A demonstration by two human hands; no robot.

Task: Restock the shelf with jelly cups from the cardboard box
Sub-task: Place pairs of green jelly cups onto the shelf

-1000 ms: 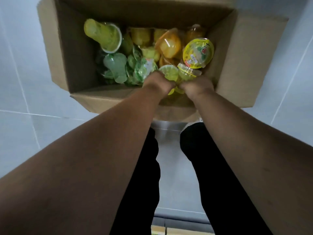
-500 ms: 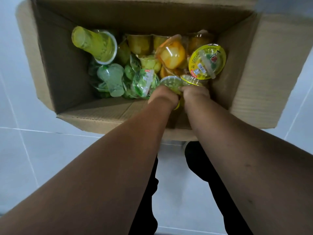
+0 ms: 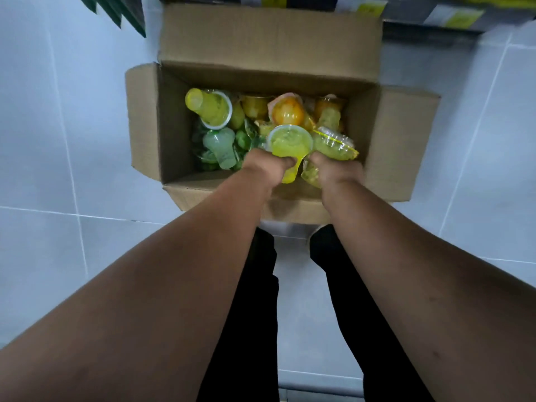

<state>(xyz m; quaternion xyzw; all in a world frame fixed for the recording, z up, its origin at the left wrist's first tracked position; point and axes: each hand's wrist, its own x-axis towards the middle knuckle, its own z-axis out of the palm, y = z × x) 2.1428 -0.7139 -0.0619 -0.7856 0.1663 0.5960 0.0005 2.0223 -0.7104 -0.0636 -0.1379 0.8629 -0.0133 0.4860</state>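
Note:
An open cardboard box (image 3: 145, 126) stands on the tiled floor in front of me, holding several yellow, orange and green jelly cups. My left hand (image 3: 265, 166) grips a yellow jelly cup (image 3: 290, 145) above the box's near side, its wide end turned away from me. Beside it my right hand (image 3: 333, 169) is closed on yellow jelly cups (image 3: 335, 143), one with a clear lid, another partly hidden under my fingers. A large yellow cup (image 3: 211, 107) and an orange one (image 3: 288, 111) lie among the rest.
The shelf's bottom edge (image 3: 435, 18) with yellow price labels runs along the top, just behind the box. Dark green packages (image 3: 116, 10) hang at the top left. My dark trouser legs (image 3: 252, 300) stand close behind the box on pale floor tiles.
Both hands have lifted out of the pile with yellow cups in them. My view has pulled back and tilted up, so the whole box and the shelf edge now show.

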